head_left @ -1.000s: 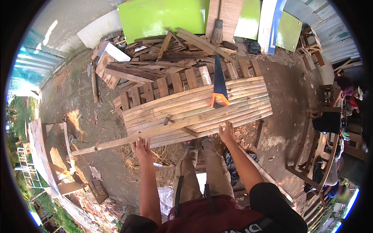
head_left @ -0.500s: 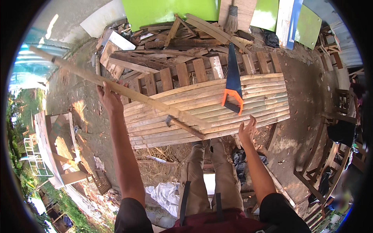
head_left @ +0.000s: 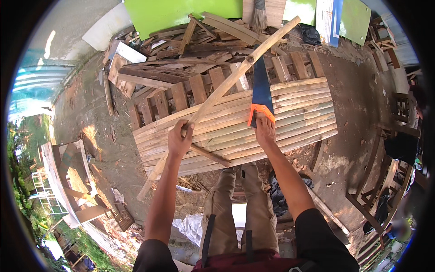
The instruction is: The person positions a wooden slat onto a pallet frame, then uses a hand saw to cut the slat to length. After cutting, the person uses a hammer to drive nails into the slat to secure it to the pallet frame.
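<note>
From where I stand, the left hand [head_left: 180, 139], just left of the frame's centre, has its fingers curled in and closed on a pale wooden pole [head_left: 222, 88]. The thumb and fingers are drawn together about it, with only a small gap showing between them. The pole slants from the lower left of the frame to the upper right, its far end raised toward the wood pile [head_left: 195, 54].

Right of centre, the right hand [head_left: 265, 130] is clamped on the orange and black handle of a handsaw [head_left: 261, 88]. Its fingers are bent and pressed close together; I can't make out where all the tips end. The dark blade points to the top of the frame, and the pole crosses in front of its upper part. Whether pole and blade touch, I can't tell.

Beneath both hands spreads a slatted platform [head_left: 301, 106] of pale strips, mid-frame. On it, just beside the left hand, lies a wooden tool handle [head_left: 210, 155], its other end hidden. Short brown planks [head_left: 198, 89] stand out along the platform's far edge.
</note>
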{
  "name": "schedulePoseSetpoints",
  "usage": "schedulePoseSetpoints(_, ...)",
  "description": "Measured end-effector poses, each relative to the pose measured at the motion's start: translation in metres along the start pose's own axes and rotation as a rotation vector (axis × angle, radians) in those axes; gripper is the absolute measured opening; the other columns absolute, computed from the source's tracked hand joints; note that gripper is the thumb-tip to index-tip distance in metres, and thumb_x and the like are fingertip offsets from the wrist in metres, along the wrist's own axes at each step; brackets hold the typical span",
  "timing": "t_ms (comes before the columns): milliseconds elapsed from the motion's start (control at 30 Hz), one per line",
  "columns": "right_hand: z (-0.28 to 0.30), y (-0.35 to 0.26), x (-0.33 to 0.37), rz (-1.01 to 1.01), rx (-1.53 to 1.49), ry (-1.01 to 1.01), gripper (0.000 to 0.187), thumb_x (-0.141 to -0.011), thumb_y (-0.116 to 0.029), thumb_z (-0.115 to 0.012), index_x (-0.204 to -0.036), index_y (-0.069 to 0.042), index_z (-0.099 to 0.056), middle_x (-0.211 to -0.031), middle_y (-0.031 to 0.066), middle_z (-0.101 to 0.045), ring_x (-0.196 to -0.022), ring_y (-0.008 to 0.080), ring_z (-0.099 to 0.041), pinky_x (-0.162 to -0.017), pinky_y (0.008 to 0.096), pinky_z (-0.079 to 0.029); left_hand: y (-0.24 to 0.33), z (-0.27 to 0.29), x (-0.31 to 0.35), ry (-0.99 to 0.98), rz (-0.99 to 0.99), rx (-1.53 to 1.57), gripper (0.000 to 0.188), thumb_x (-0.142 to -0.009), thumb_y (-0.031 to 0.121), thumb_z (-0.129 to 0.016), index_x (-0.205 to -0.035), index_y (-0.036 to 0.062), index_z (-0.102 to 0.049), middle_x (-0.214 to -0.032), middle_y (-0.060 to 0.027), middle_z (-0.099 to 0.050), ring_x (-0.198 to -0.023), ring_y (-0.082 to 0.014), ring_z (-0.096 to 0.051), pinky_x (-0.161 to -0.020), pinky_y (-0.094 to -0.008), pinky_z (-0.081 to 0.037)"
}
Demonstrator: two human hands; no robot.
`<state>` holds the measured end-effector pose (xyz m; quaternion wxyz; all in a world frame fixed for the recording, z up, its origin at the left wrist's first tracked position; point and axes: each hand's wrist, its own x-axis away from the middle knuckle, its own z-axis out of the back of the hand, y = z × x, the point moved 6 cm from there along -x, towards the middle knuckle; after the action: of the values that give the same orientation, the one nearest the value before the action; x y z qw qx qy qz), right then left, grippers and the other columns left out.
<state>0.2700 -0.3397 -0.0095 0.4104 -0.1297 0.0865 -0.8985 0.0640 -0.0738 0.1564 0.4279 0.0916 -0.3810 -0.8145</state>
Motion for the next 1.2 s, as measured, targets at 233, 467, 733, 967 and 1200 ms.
schedulePoseSetpoints(233, 0.040, 0.025, 0.096, -0.121, -0.228, 0.099, 0.049, -0.086, -0.019, -0.076, -0.127, -0.005, -0.054, -0.123, 0.0162, -0.053, -0.121, 0.0375, -0.052, -0.104, 0.0508, -0.038, -0.034, -0.023, 0.067, -0.073, -0.066, 0.030, 0.034, -0.089, 0.024, -0.078, -0.106, 0.0025, -0.059, -0.073, -0.0152, -0.067, -0.058, -0.0241, -0.062, -0.056, -0.0319, -0.048)
schedulePoseSetpoints(467, 0.052, 0.043, 0.265, -0.700, -0.555, 0.311, 0.045, -0.086, -0.014, -0.074, -0.120, 0.000, -0.048, -0.111, 0.0249, -0.053, -0.108, 0.0466, -0.054, -0.094, 0.0520, -0.044, -0.006, -0.079, 0.120, -0.348, -0.044, 0.062, 0.037, -0.087, 0.021, -0.080, -0.103, 0.0000, -0.055, -0.073, -0.0154, -0.068, -0.059, -0.0178, -0.064, -0.052, -0.0304, -0.049)
schedulePoseSetpoints(733, -0.112, 0.016, 0.377, -1.057, -0.615, 0.164, 0.055, -0.087, -0.021, -0.072, -0.127, 0.002, -0.043, -0.123, 0.0257, -0.051, -0.115, 0.0465, -0.054, -0.094, 0.0524, -0.048, -0.019, -0.156, 0.217, -0.609, -0.121, 0.074, 0.036, -0.087, 0.025, -0.080, -0.098, 0.0019, -0.056, -0.073, -0.0150, -0.068, -0.063, -0.0284, -0.070, -0.054, -0.0356, -0.052)
schedulePoseSetpoints(967, -0.207, -0.009, 0.356, -1.059, -0.764, 0.076, 0.063, -0.088, -0.023, -0.072, -0.136, 0.002, -0.041, -0.133, 0.0259, -0.047, -0.124, 0.0457, -0.049, -0.102, 0.0515, -0.046, -0.079, -0.185, 0.267, -0.739, -0.179, -0.091, 0.033, -0.085, 0.020, -0.082, -0.092, 0.0032, -0.054, -0.069, -0.0105, -0.062, -0.061, -0.0174, -0.062, -0.056, -0.0326, -0.049)
schedulePoseSetpoints(1200, -0.281, 0.043, 0.349, -1.060, -0.828, 0.061, 0.075, -0.079, -0.016, -0.074, -0.144, 0.000, -0.041, -0.147, 0.0253, -0.040, -0.137, 0.0492, -0.036, -0.114, 0.0507, -0.039, -0.110, -0.220, 0.261, -0.731, -0.290, -0.120, 0.033, -0.085, 0.023, -0.082, -0.095, 0.0053, -0.055, -0.068, -0.0127, -0.065, -0.058, -0.0274, -0.069, -0.051, -0.0360, -0.052)
